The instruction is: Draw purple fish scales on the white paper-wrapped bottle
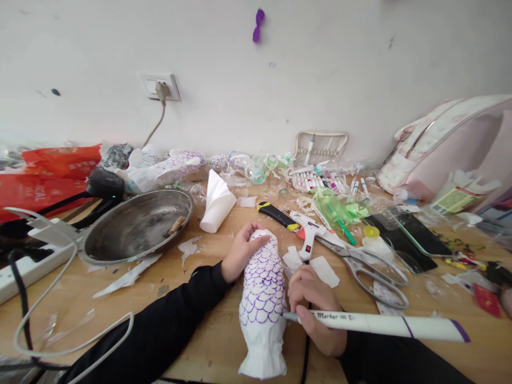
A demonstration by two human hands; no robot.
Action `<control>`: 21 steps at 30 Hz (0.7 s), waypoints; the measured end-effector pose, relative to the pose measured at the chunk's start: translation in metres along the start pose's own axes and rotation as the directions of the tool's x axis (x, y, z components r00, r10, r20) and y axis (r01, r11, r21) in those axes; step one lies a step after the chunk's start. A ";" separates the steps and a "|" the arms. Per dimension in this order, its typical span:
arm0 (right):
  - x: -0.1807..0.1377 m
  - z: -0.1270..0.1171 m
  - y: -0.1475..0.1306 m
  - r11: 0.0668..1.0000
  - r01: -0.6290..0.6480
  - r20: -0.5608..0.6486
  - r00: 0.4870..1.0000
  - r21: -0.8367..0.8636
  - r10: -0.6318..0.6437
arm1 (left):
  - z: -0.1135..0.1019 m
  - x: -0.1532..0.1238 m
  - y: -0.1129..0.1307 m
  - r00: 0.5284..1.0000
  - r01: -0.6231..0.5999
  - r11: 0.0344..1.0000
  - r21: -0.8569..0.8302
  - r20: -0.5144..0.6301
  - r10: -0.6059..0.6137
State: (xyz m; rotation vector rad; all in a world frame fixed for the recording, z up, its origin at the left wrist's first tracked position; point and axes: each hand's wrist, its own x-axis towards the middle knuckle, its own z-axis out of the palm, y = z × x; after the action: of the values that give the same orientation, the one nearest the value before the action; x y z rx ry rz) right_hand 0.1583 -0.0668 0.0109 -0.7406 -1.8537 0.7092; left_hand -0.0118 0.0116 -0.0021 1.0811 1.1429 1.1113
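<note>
A white fish-shaped paper body (263,298) lies on the table in front of me, its tail end toward me. Purple scale outlines cover its upper and middle part; the tail end is plain white. My left hand (245,253) grips its far end, fingers on the side and thumb over the top. In my right hand (316,309) is a white marker (384,324) with purple bands, its tip at the right edge of the body near the lowest scales. A black cable runs just under my right hand.
A metal bowl (138,229) stands left. Beyond my hands lie a rolled white paper (217,202), a box cutter (278,216), a glue gun (310,234) and scissors (372,272). Phones (416,234) and a pink backpack (444,144) are right; a power strip (36,256) is far left.
</note>
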 end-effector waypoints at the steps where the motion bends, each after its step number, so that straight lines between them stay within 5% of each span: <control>1: 0.001 0.000 0.000 1.000 0.003 -0.014 1.000 0.006 -0.003 | 0.000 0.000 0.001 1.000 -0.004 1.000 -0.006 0.005 0.004; 13: -0.003 -0.002 0.003 0.982 0.082 -0.113 0.992 0.168 -0.063 | 0.009 -0.012 0.010 0.999 0.049 0.941 -0.336 0.036 -0.040; 21: 0.001 0.000 -0.006 0.994 0.074 -0.078 0.995 0.076 -0.068 | 0.004 -0.003 0.004 0.995 -0.096 0.995 -0.039 -0.012 0.096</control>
State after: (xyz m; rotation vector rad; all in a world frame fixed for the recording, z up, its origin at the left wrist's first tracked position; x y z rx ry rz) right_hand 0.1562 -0.0700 0.0163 -0.6391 -1.7650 0.6949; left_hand -0.0082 0.0087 0.0030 1.1100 1.0821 1.2109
